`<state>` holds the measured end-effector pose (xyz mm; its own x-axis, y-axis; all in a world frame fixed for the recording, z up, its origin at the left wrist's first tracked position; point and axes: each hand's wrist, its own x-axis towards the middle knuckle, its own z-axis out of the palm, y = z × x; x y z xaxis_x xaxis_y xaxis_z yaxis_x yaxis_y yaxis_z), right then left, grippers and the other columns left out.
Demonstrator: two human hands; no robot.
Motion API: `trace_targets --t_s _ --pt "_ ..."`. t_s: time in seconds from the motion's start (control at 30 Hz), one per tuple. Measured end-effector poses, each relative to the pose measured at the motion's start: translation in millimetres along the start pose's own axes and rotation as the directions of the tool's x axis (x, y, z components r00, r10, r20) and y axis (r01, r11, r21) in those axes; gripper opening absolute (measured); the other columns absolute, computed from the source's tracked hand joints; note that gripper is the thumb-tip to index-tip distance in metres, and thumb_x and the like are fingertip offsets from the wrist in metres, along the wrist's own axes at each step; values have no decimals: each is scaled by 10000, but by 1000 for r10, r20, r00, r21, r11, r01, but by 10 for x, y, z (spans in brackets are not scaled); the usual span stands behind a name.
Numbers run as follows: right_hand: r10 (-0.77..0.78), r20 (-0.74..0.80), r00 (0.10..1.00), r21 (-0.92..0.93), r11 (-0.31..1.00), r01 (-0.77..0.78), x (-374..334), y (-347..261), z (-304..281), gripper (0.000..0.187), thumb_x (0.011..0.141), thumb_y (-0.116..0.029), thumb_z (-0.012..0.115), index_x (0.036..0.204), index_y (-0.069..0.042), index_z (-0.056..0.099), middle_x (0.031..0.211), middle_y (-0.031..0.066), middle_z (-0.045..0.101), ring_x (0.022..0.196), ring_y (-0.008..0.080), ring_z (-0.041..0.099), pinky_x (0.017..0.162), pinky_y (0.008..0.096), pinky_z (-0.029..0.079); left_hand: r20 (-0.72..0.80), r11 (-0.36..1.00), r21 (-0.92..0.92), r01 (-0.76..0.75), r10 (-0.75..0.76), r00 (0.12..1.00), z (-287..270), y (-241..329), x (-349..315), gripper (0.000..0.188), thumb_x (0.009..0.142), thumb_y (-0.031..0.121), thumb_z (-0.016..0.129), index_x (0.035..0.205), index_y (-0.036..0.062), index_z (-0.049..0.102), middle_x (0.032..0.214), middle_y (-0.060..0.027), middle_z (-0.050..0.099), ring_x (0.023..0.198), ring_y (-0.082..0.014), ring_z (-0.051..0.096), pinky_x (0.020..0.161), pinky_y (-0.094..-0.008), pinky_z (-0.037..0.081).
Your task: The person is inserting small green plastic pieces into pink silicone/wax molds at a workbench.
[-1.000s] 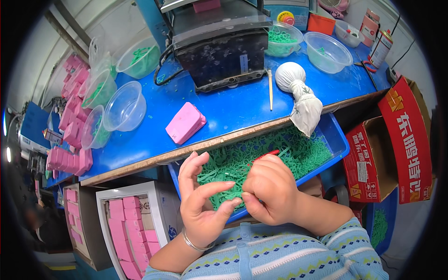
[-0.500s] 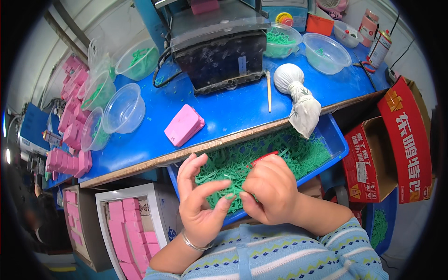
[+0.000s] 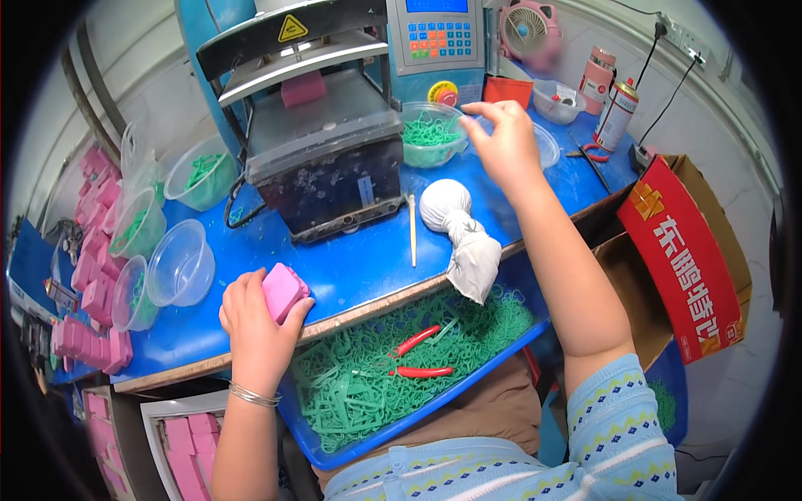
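My left hand (image 3: 257, 326) is closed around a pink rectangular block (image 3: 284, 292) on the blue table, thumb along its near right side. My right hand (image 3: 505, 150) is stretched out beside a clear bowl of green stringy scraps (image 3: 429, 132). Its thumb and forefinger point toward the bowl's rim, slightly apart, with nothing visible between them. Below the table edge, a red-handled hand tool (image 3: 422, 371) lies on green scraps in a blue tray (image 3: 359, 457); its working end is hard to make out among the scraps.
A press machine (image 3: 334, 179) stands at the table's back. A white cloth bundle (image 3: 447, 207) and a thin stick (image 3: 413, 230) lie before it. Clear bowls (image 3: 182, 263) and stacked pink blocks (image 3: 88, 342) fill the left. A red carton (image 3: 685, 267) is at right.
My left hand has gone from above the tray to the pink block and grasped it. My right hand has moved up to the scrap bowl. The red-handled tool now lies in the tray.
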<state>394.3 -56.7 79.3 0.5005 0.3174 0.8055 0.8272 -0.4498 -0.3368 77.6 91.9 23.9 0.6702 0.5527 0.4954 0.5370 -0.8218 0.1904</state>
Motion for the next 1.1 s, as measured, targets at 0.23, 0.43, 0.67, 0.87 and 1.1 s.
trace_targets --t_s 0.23,0.43,0.67,0.87,1.1 --pt "-505 108 857 577 733 360 -676 -943 -253 289 767 -257 633 959 -44 609 1003 108 577 943 284 530 831 404 408 -18 823 -568 -20 12 1000 -112 4 -123 599 671 181 758 1169 20 468 1118 -116 495 1039 -253 472 909 -355 393" --pt "-678 123 725 763 532 367 -1374 -1448 -492 383 805 -380 606 950 -26 619 938 116 617 835 261 589 774 415 428 279 -369 -900 234 -73 958 -291 426 -325 658 855 533 486 1223 -8 418 969 -86 537 834 -173 527 795 -330 436" --pt "-125 564 816 718 562 -410 -1587 -1675 -575 219 749 -157 706 859 -46 552 770 64 558 671 199 531 585 304 429 538 -515 -751 413 -114 835 -409 574 -582 649 918 559 274 1060 -34 496 684 -100 550 546 -172 495 493 -269 421" --pt "-389 227 893 781 621 71 -1680 -1621 -492 200 751 -103 693 875 -34 551 759 86 551 700 209 554 639 331 437 607 -550 -665 505 -4 795 -341 510 -673 676 912 576 287 1260 2 373 697 -71 493 530 -132 435 493 -276 400" --pt "-210 722 659 689 126 -714 -1726 -1534 -313 179 815 -131 646 916 -26 542 991 68 532 871 140 496 762 284 422 492 -633 -484 605 375 786 -213 347 -721 763 897 604 274 1413 55 156 773 -119 539 519 -144 471 489 -288 429"
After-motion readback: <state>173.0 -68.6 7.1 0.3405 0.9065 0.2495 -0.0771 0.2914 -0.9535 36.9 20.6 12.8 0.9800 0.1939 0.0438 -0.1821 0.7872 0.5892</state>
